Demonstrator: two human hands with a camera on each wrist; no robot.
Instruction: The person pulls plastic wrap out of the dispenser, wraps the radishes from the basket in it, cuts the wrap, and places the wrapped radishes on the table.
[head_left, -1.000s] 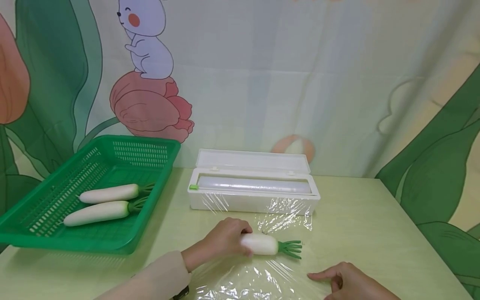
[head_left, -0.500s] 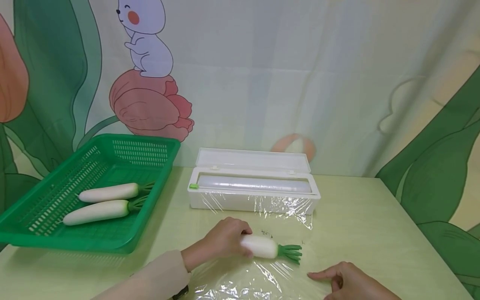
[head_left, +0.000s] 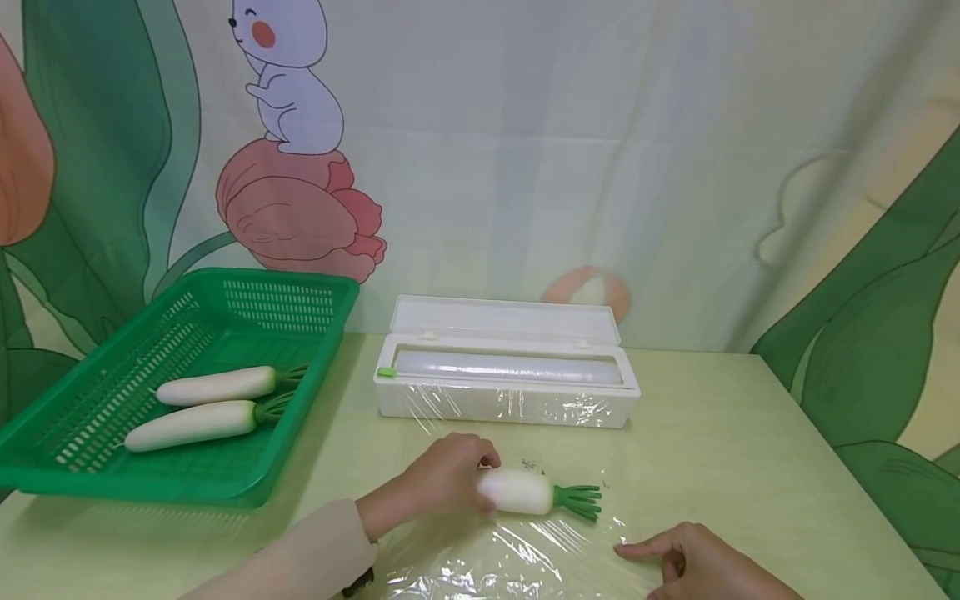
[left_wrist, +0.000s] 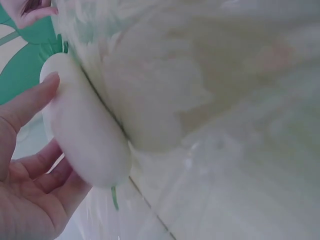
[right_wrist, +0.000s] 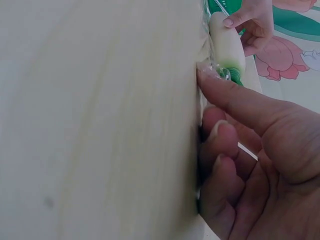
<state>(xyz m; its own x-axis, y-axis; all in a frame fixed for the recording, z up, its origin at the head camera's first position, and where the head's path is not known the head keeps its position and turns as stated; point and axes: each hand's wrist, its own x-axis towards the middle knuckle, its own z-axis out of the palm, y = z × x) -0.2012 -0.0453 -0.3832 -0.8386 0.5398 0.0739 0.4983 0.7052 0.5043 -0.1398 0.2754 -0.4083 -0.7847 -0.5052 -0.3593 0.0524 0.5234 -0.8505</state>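
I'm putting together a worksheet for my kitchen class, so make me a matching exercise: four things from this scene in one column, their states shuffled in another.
Things
1. left hand
2. green basket
3. right hand
4. white box

States
A. at the clear film, gripping no radish
B. lid raised, roll of wrap inside
C. gripping a single radish
D. holding two radishes

Pairs: 1-C, 2-D, 3-A, 4-B

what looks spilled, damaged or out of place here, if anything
Nothing looks spilled or damaged. The one slight oddity is the plastic wrap: it looks creased rather than flat on the near side of the white radish held in the left hand.
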